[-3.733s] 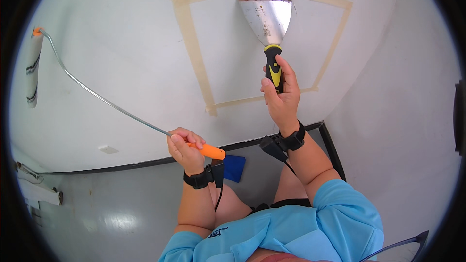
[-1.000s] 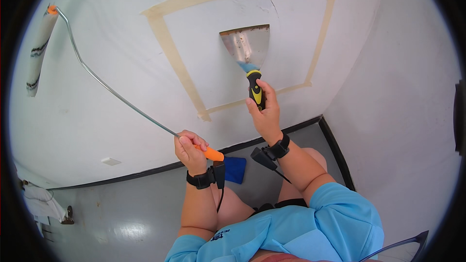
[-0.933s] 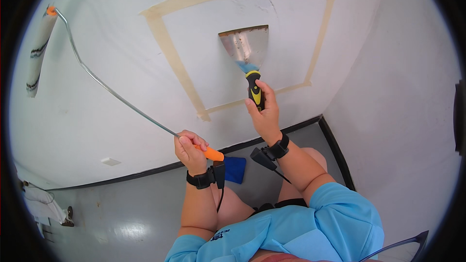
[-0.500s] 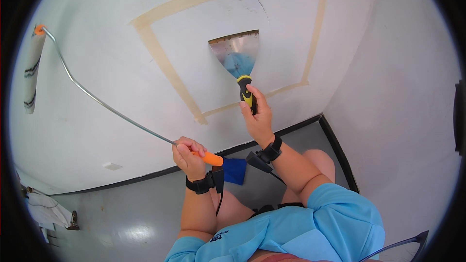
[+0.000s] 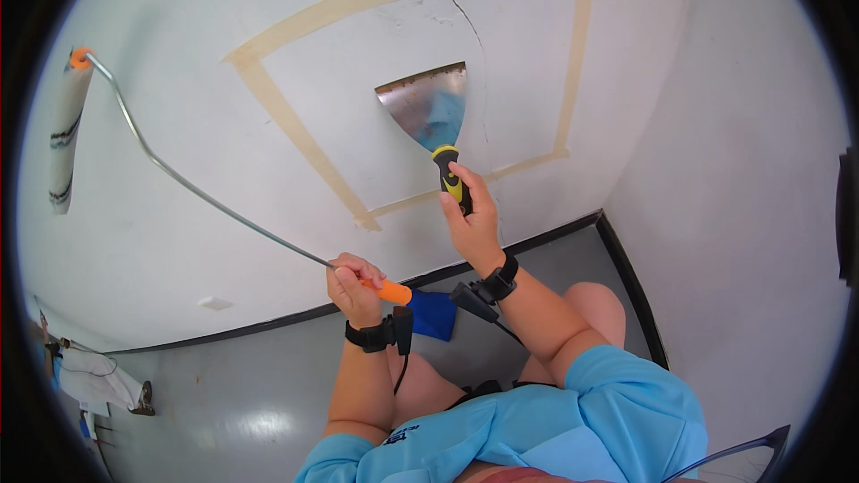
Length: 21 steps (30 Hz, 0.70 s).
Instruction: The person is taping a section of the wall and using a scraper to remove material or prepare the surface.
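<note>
My left hand point(image 5: 357, 288) is closed round the orange handle of a paint roller point(image 5: 224, 208). Its long bent wire reaches to the upper left, where a whitish sleeve with dark stripes hangs near the wall. In my right hand point(image 5: 474, 224) is a wide putty knife point(image 5: 428, 108), held by its black and yellow handle with the blade pointing up. The metal blade has brownish specks along its edge and a blue reflection. Behind it, beige masking tape point(image 5: 309, 151) frames a patch of white wall point(image 5: 528, 63). A thin crack runs down through that patch; whether the blade touches the wall I cannot tell.
A blue cloth-like piece point(image 5: 434, 316) lies on the grey floor point(image 5: 237, 385) by the black baseboard point(image 5: 268, 326). A side wall point(image 5: 743, 179) meets the taped wall at the right. At the far left, part of another person point(image 5: 100, 376) in light trousers shows.
The taped frame and the putty knife have shifted slightly left in view, and more of the crack shows. Both hands keep their hold. More of the other person is visible.
</note>
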Each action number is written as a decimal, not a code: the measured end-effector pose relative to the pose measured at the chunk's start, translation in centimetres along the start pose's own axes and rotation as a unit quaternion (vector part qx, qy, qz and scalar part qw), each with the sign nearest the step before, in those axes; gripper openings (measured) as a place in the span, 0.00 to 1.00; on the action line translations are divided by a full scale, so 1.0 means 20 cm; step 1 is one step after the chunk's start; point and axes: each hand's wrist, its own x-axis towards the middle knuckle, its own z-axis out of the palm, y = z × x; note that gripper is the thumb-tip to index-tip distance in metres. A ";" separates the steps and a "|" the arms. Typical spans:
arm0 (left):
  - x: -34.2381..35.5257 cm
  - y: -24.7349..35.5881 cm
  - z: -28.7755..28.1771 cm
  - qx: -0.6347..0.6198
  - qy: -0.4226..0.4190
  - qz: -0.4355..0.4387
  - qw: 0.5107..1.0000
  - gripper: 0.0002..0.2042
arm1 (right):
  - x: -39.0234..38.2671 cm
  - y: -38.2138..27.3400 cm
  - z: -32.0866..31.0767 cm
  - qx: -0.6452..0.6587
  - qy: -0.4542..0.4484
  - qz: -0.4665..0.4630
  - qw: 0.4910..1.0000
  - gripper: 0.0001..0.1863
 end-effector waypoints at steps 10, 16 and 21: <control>-0.01 0.02 -0.03 0.017 0.004 -0.015 1.000 0.16 | -0.07 -0.02 0.02 0.005 0.003 0.002 1.000 0.18; -0.01 0.00 -0.04 0.010 0.005 -0.015 1.000 0.17 | -0.13 0.05 0.00 -0.008 -0.017 -0.012 1.000 0.20; 0.00 0.03 -0.04 0.017 -0.001 -0.025 1.000 0.17 | -0.14 0.04 0.00 -0.022 -0.019 -0.020 0.999 0.21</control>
